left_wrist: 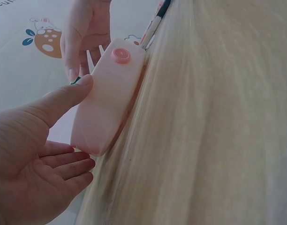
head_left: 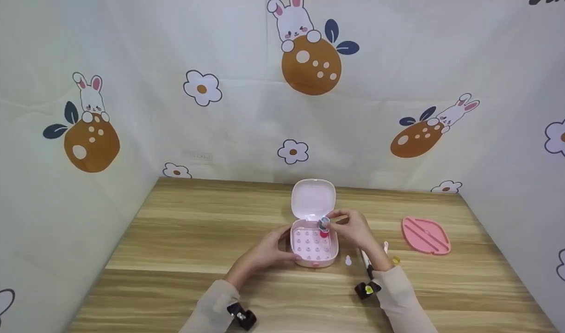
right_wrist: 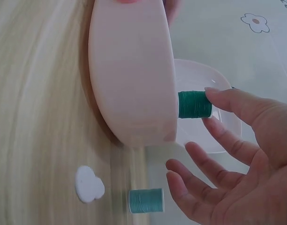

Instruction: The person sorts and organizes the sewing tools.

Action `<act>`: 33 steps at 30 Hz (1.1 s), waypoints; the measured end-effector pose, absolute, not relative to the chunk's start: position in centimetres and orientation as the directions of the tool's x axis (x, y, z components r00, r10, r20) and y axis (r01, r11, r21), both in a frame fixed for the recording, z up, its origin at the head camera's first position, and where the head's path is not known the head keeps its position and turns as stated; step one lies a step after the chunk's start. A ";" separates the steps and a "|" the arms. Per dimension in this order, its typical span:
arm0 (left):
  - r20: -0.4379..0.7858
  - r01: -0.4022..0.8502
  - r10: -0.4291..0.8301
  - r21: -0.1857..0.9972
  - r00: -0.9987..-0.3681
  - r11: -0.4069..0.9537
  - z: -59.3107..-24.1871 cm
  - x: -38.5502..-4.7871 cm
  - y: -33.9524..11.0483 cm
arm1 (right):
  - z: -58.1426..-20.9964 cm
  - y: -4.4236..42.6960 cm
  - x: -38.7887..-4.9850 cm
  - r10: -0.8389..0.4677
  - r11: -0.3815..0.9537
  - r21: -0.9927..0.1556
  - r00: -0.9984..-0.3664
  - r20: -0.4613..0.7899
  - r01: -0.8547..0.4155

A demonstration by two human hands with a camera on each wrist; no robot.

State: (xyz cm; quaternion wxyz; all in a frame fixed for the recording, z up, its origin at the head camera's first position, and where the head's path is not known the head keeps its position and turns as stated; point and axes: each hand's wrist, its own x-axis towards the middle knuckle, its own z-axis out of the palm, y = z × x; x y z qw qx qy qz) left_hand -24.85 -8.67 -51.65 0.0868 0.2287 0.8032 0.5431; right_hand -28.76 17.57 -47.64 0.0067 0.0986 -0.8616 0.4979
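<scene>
A pale pink sewing box (head_left: 313,252) stands on the table with its lid (head_left: 313,199) raised and small pegs across its floor. My left hand (head_left: 270,249) holds the box's left side; the thumb (left_wrist: 71,98) lies at its front upper edge. Above the box's far right part, my right hand (head_left: 351,229) pinches a dark green thread spool (right_wrist: 195,104) between thumb and index finger, the other fingers loose. Just under that spool, a red spool (head_left: 324,234) sits inside the box. A lighter teal spool (right_wrist: 146,200) stands beyond the box's right side in the right wrist view.
A pink slotted tray (head_left: 425,236) lies at the right. By my right forearm are a slim black-and-white tool (head_left: 366,264), a yellow ring (head_left: 396,260) and a white gourd-shaped piece (head_left: 348,260). Printed cloth walls (head_left: 236,138) enclose the wooden table (head_left: 180,222).
</scene>
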 end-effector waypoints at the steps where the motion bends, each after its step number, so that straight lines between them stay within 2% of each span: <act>1: 0.108 0.272 0.461 0.912 -0.881 0.306 -51.6 -24.8 -8.7 | -47.7 17.5 -28.8 -0.165 0.482 -0.859 -0.981 0.107 -0.175; 15: 0.099 0.268 0.455 0.908 -0.885 0.323 -51.6 -24.7 -8.7 | -48.3 16.4 -29.1 -0.224 0.478 -0.854 -0.968 0.111 -0.208; 27: 0.110 0.275 0.480 0.917 -0.870 0.290 -51.7 -25.0 -8.7 | -48.9 16.1 -29.2 -0.170 0.519 -0.823 -0.971 0.166 -0.231; 33: 0.125 0.282 0.475 0.919 -0.871 0.277 -51.9 -25.0 -8.6 | -49.1 15.7 -29.2 -0.130 0.505 -0.841 -0.981 0.146 -0.192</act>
